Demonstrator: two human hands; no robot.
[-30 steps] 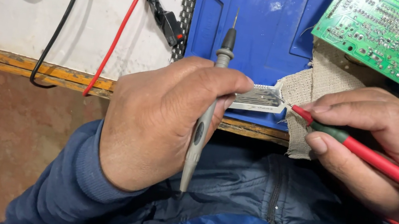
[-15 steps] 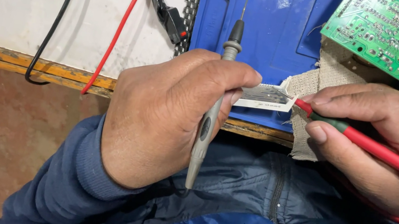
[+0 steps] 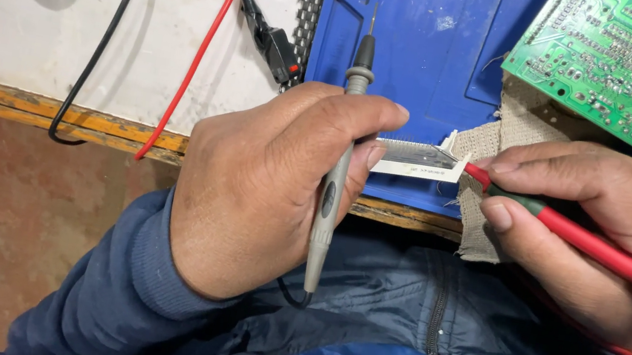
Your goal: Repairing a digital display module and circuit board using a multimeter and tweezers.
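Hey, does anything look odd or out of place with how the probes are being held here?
One thing: the left hand holds the grey probe with its tip pointing away over the blue mat, touching nothing, while only the red probe meets the small component.

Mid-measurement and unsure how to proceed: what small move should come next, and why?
Probably tilt the grey probe in the left hand down onto the small component. Its tip points away over the blue mat, while the red probe in the right hand seems already there.
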